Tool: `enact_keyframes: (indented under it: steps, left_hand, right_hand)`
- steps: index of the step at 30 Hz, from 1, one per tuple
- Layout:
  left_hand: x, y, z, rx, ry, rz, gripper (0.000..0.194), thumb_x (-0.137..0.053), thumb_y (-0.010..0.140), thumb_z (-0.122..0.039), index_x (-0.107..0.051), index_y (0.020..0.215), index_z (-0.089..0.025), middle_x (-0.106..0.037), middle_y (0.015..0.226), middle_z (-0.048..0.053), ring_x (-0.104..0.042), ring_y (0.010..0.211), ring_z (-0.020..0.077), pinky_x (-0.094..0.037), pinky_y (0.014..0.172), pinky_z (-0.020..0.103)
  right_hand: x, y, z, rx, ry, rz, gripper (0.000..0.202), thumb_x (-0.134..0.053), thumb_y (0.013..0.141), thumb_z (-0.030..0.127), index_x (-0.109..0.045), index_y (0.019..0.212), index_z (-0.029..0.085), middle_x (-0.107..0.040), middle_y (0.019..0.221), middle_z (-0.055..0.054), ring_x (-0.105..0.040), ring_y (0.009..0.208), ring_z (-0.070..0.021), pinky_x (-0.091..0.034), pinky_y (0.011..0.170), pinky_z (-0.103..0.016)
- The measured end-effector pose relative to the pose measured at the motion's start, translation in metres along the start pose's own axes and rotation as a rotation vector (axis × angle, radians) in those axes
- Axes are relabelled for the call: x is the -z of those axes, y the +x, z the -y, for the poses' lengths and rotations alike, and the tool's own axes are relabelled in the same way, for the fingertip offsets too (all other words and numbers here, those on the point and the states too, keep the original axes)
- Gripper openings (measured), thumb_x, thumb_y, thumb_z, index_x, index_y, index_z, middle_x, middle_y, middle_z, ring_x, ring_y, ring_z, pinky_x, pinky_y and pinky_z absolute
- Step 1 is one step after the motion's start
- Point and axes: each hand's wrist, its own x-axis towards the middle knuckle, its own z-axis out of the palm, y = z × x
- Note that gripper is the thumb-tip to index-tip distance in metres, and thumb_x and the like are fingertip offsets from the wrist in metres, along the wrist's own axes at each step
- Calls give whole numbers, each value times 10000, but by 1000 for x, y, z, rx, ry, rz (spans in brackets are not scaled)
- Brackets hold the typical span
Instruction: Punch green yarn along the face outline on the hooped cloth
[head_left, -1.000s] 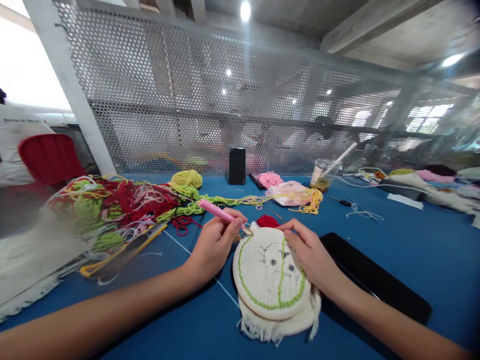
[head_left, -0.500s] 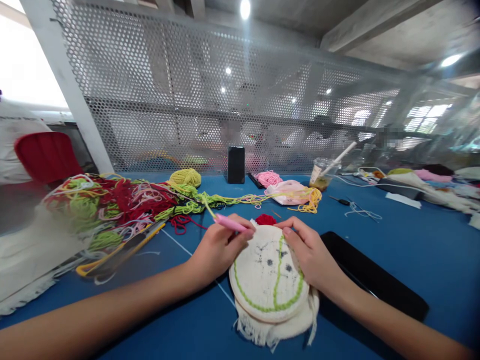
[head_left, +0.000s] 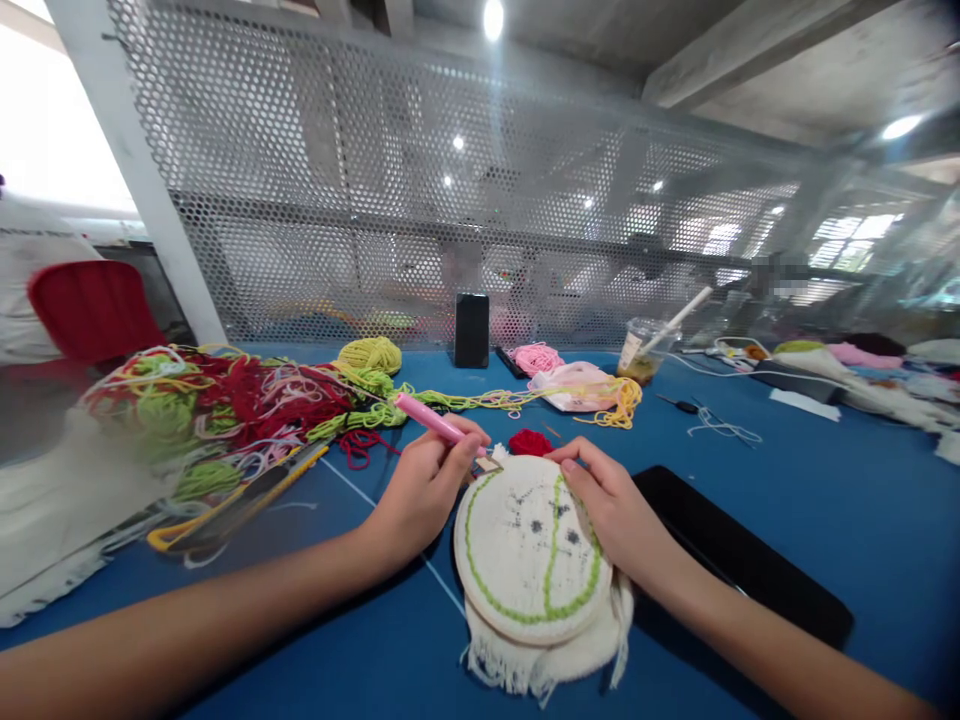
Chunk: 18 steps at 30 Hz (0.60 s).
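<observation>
My left hand (head_left: 429, 490) is closed around a pink punch needle (head_left: 429, 412), held slanting at the upper left edge of the hoop. Its tip is hard to make out; whether it touches the cloth I cannot tell. An embroidery hoop (head_left: 517, 572) with white cloth carries a green looped outline and dark drawn marks. My right hand (head_left: 611, 495) grips its upper right rim, thumb on top and the other fingers partly hidden. Fringed loose cloth (head_left: 551, 668) hangs out below the hoop. Just behind lies a small red yarn bundle (head_left: 529, 442).
Tangled yarn (head_left: 255, 405) covers the left, beside yellow-handled scissors (head_left: 247, 500). Farther back are a phone (head_left: 472, 330), pink yarn (head_left: 536, 358), a plastic bag (head_left: 574, 385) and a drink cup (head_left: 641, 350). A long black object (head_left: 750, 555) lies right, under my forearm. Perforated metal panel (head_left: 390, 200) stands behind.
My left hand has drawn slightly left with the punch needle, which now tilts more steeply and sits off the hoop's top. The hoop has shifted slightly left; my right hand keeps its grip.
</observation>
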Motion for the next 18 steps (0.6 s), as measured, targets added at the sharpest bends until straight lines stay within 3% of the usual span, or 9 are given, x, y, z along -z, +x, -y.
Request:
enact_keyframes:
  steps: [6, 18]
  left_hand:
    - [-1, 0, 1, 38, -86, 4, 195, -389, 856, -337, -510, 841, -184, -295, 460, -79, -281, 380, 75, -266, 376, 198]
    - [-1, 0, -2, -35, 58, 2, 184, -398, 854, -290, -538, 830, -172, -469, 559, -31, -459, 523, 101, -359, 469, 204]
  right_hand:
    - [0, 0, -4, -7, -2, 11, 190, -350, 837, 270, -513, 785, 187, -544, 723, -16, -476, 681, -150, -349, 617, -274]
    - [1, 0, -5, -24, 8, 9, 189, -350, 837, 278, -505, 785, 185, -549, 721, -15, -465, 675, -145, -347, 612, -274]
